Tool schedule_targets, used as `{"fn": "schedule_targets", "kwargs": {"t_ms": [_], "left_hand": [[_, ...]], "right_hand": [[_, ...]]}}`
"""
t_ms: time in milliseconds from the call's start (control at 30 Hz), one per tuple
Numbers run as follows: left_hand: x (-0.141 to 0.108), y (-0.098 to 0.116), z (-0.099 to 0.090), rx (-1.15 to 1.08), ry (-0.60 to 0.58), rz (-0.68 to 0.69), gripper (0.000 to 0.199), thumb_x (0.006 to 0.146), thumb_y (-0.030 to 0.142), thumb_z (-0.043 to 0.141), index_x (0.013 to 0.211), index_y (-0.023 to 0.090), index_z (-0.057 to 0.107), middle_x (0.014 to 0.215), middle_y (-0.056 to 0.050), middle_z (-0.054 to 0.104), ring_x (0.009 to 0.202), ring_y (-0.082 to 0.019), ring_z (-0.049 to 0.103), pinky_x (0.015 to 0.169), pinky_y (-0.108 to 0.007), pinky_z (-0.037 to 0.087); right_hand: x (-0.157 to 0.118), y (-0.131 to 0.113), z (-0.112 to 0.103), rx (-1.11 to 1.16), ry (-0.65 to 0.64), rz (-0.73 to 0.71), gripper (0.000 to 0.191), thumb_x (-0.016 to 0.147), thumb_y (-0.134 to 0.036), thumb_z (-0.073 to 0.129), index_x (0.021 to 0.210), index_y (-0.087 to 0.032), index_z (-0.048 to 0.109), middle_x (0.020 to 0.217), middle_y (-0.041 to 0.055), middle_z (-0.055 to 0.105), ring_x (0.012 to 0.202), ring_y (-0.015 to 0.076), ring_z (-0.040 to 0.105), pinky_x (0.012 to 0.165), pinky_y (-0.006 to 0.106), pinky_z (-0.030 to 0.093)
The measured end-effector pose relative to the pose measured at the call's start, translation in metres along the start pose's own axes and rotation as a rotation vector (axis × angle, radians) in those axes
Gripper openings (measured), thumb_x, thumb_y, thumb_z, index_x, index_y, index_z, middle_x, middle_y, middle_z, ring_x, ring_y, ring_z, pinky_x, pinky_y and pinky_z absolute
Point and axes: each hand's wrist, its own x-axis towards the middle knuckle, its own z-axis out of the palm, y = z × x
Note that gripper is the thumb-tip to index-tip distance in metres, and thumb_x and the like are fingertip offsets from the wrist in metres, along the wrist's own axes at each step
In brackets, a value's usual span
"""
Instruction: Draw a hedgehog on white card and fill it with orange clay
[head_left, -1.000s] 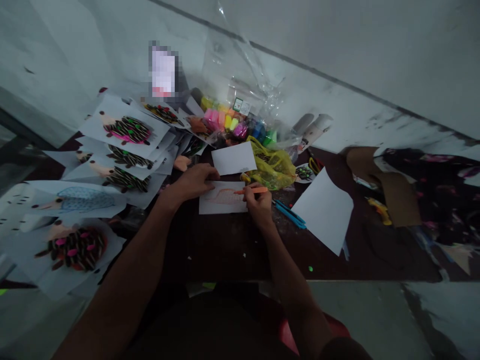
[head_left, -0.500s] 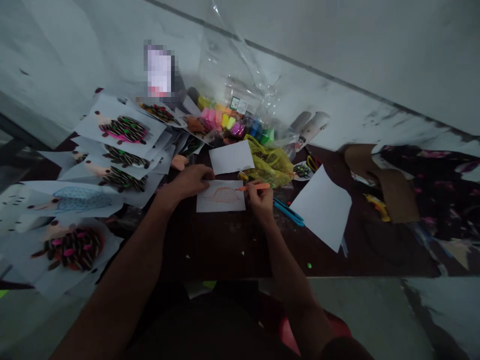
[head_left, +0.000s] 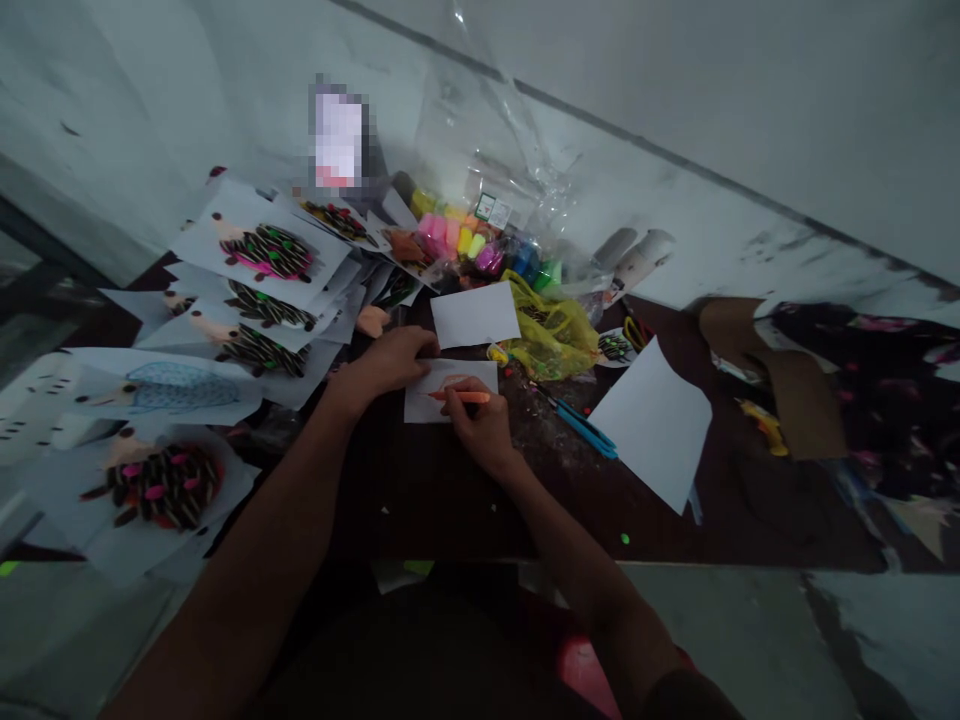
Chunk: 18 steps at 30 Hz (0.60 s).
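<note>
A small white sheet (head_left: 420,408) with an orange outline drawing lies on the dark table in front of me. My right hand (head_left: 480,425) is closed round an orange pen (head_left: 469,397), whose tip is over the left part of the drawing. Part of the drawing is hidden behind that hand. At the sheet's upper left corner rests my left hand (head_left: 394,360), fingers spread and pressing the paper. Just above lies a blank white sheet (head_left: 475,315).
Papers with hedgehog figures (head_left: 266,252) pile up at the left. Behind are a clear bag of coloured clay (head_left: 480,240) and a yellow bag (head_left: 555,335). To the right lie blue scissors (head_left: 585,428), a larger white sheet (head_left: 656,425) and brown cardboard (head_left: 806,400).
My right hand has moved left with the orange pen, from the drawing's right side to its left part. My left hand stays at the sheet's corner. The view has shifted slightly.
</note>
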Motion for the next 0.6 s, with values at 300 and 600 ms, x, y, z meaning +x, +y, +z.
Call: {"fn": "schedule_targets", "kwargs": {"t_ms": [300, 600], "left_hand": [[0.0005, 0.0004, 0.0001, -0.017, 0.011, -0.005, 0.022, 0.071, 0.014, 0.056, 0.089, 0.018, 0.068, 0.095, -0.007, 0.072, 0.087, -0.023, 0.065, 0.078, -0.032, 0.049], [0.0003, 0.0025, -0.0017, -0.010, 0.003, -0.006, 0.021, 0.071, 0.014, 0.056, 0.088, 0.018, 0.068, 0.096, -0.007, 0.072, 0.089, -0.023, 0.065, 0.079, -0.033, 0.049]], "right_hand": [[0.0022, -0.0009, 0.0055, -0.040, -0.017, -0.103, 0.021, 0.094, -0.031, 0.054, 0.079, -0.022, 0.065, 0.085, 0.0056, 0.069, 0.090, 0.0197, 0.067, 0.082, 0.032, 0.052], [0.0016, 0.0004, 0.0049, -0.086, -0.025, -0.066, 0.020, 0.094, -0.032, 0.053, 0.080, -0.023, 0.064, 0.087, 0.0054, 0.070, 0.088, 0.0191, 0.068, 0.082, 0.032, 0.053]]}}
